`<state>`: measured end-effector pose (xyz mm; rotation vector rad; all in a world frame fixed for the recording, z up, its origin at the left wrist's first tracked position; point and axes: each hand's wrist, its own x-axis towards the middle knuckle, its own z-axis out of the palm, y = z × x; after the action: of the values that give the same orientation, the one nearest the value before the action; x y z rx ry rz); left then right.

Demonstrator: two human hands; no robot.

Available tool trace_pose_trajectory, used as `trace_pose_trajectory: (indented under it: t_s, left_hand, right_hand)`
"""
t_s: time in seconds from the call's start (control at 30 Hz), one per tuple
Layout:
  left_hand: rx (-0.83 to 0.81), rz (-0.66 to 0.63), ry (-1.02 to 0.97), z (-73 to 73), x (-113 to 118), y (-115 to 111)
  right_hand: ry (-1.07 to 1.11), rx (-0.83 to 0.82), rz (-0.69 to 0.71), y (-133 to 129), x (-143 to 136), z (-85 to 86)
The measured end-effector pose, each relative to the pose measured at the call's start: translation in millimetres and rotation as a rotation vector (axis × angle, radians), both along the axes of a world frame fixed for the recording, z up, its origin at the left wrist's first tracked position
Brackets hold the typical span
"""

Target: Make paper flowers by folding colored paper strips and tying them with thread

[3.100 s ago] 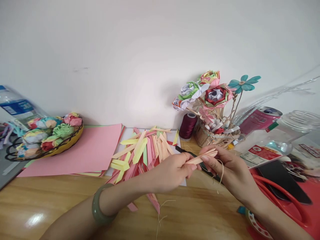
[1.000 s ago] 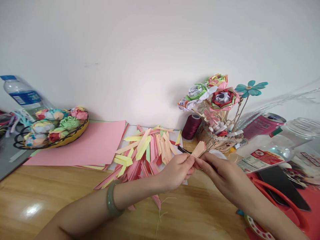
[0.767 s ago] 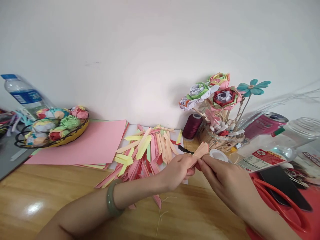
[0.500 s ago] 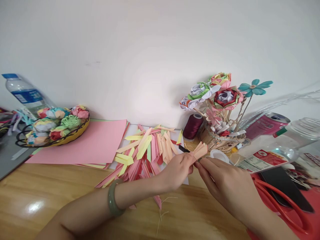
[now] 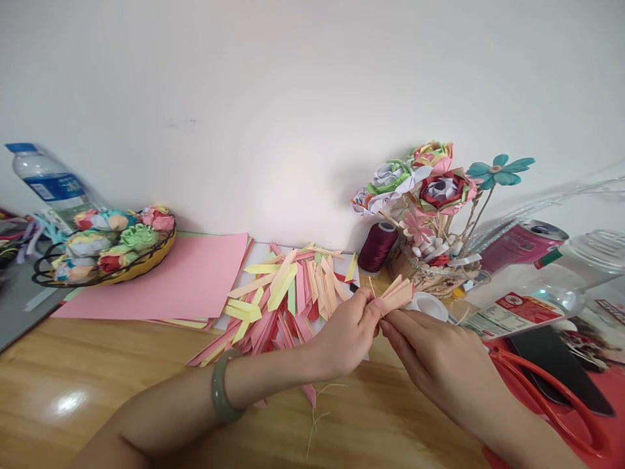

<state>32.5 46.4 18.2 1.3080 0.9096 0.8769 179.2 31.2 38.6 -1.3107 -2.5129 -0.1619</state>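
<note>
A small bundle of folded peach paper strips [image 5: 398, 294] sticks out beyond my fingers, right of centre. My left hand [image 5: 352, 332], with a green bangle [image 5: 224, 385] on its wrist, pinches the lower end of the bundle. Against its fingertips, my right hand [image 5: 430, 342] is closed, its thumb and fingers pressed together just under the bundle; what lies between them is hidden. Beside my left hand a pile of folded pink, yellow, peach and red strips [image 5: 283, 286] lies on white paper. A dark red thread spool [image 5: 377, 247] stands behind the bundle.
Left are a basket of paper flowers [image 5: 146, 260], pink sheets [image 5: 205, 273] and a water bottle [image 5: 53, 182]. On the right stand a pot of paper flowers [image 5: 424, 273], a pink can [image 5: 517, 244], a clear jar [image 5: 576, 273] and red-handled scissors [image 5: 561, 397]. The wall rises behind.
My left fingers have shifted around the bundle, which now points slightly more to the right. The black piece by my left fingertips shows less. My right hand remains close against the left.
</note>
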Motion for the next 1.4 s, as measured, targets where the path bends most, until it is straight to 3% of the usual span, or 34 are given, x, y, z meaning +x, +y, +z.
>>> trace_pose_trajectory:
  t_s: [0.13,0.3,0.43,0.57,0.73,0.9,1.1,1.23,1.4]
  left_hand:
    - [-0.028,0.016,-0.134,2.3,1.0,1.3]
    - [-0.038,-0.016,-0.039,15.5,-3.8,3.2]
    - [-0.042,-0.178,-0.008,22.4,-10.2,5.5]
    - [-0.069,-0.367,-0.032,27.1,-13.9,5.7]
    - [0.001,-0.415,0.203,22.5,-14.0,4.2]
    - [0.162,-0.263,0.444,6.3,-10.5,5.8]
    - [0.182,-0.053,0.367,-6.2,-5.6,10.5]
    - [0.174,0.072,0.237,-8.9,-3.7,11.1]
    - [-0.003,0.130,-0.070,-7.8,-1.7,12.1]
  right_hand:
    - [0.074,-0.191,0.042,1.5,2.9,6.1]
    - [0.186,-0.517,0.147,11.0,13.1,13.1]
    - [0.282,-0.689,0.235,22.1,24.5,9.3]
    - [0.389,-0.654,0.234,33.3,33.2,11.5]
    - [0.465,-0.646,0.123,36.2,37.7,24.3]
    - [0.355,-0.381,0.054,23.0,28.0,26.5]
    - [0.063,-0.010,0.062,4.1,7.3,2.3]
    - [0.120,0.013,0.020,-1.1,-3.6,-14.2]
    - [0.343,-0.108,0.020,1.1,-8.4,-16.8]
